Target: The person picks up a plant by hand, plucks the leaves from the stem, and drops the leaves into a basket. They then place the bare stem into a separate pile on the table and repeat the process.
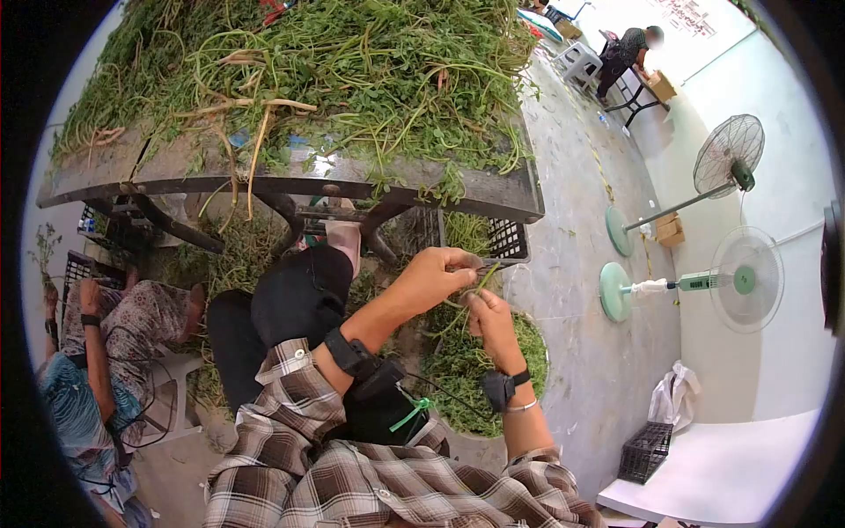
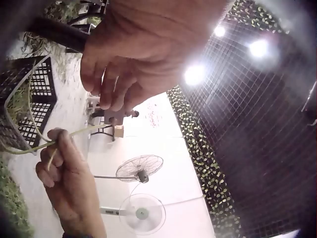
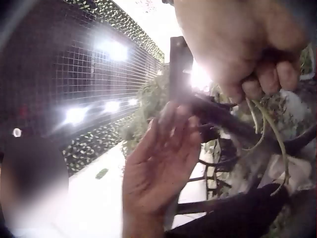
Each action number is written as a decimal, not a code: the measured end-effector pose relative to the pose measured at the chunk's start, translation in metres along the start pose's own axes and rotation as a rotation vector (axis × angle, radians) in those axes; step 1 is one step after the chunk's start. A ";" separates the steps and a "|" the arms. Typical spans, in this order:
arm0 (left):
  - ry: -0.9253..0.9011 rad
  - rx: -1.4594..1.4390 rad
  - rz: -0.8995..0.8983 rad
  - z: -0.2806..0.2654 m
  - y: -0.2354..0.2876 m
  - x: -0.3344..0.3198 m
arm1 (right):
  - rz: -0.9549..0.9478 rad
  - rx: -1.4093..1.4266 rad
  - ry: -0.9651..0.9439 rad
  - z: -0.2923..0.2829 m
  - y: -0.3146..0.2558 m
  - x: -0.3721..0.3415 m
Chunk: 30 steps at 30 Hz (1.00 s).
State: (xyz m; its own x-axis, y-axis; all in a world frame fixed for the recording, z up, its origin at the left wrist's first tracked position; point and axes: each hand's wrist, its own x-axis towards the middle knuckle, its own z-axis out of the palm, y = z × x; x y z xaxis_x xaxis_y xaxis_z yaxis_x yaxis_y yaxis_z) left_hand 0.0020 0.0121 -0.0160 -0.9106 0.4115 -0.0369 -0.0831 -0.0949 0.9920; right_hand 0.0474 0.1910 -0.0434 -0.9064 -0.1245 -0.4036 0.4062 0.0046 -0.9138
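My right hand (image 1: 493, 321) pinches a thin green stem (image 2: 89, 130) between thumb and fingers. In the right wrist view, long bent stems (image 3: 270, 119) hang below its curled fingers. My left hand (image 1: 433, 283) is close by at the stem's upper end, its fingers loosely bent in the left wrist view and nothing between them. Both hands are in front of the table's near edge, above a round heap of leafy greens (image 1: 466, 387). A large pile of leafy stems (image 1: 352, 79) covers the table (image 1: 440, 194).
Under the table edge is a black crate (image 1: 509, 239) holding greens. Another seated person (image 1: 84, 414) is at the left. Two fans (image 1: 744, 280) stand along the right wall, with a small black basket (image 1: 647, 451) on a white surface. Someone works at a far table (image 1: 629, 62).
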 end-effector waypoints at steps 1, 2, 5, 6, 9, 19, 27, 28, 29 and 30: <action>0.001 -0.002 0.003 0.000 -0.003 0.001 | -0.001 -0.004 0.000 -0.016 0.007 0.013; 0.044 0.007 0.036 0.001 -0.005 0.003 | -0.102 -0.143 0.090 -0.035 0.013 0.030; 0.060 0.042 0.009 0.000 -0.001 0.001 | -0.259 -0.198 0.293 -0.074 0.025 0.072; 0.032 0.072 -0.046 -0.002 0.003 0.001 | -0.321 -0.111 0.406 -0.075 0.019 0.076; 0.097 0.078 -0.040 -0.005 0.006 0.002 | -0.262 -0.274 0.375 -0.076 0.014 0.076; 0.508 -0.534 -0.154 -0.010 0.009 0.006 | -0.985 -0.809 0.279 0.037 -0.117 0.036; 0.653 -0.738 -0.120 -0.020 0.007 0.004 | -1.182 -1.113 0.016 0.070 -0.120 0.072; 0.679 -0.702 -0.123 -0.022 0.006 0.004 | -1.136 -1.083 0.055 0.072 -0.121 0.059; 0.704 -0.669 -0.127 -0.023 0.005 0.005 | -1.138 -1.088 0.051 0.068 -0.119 0.048; 0.706 -0.677 -0.125 -0.023 0.003 0.006 | -1.055 -1.061 0.025 0.061 -0.117 0.039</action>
State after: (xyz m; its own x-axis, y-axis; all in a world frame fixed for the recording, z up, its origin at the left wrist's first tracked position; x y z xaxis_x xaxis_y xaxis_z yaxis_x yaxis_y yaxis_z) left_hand -0.0129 -0.0063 -0.0158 -0.8938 -0.1608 -0.4187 -0.2088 -0.6771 0.7057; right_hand -0.0281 0.1248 0.0512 -0.7276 -0.5129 0.4556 -0.6801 0.6268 -0.3804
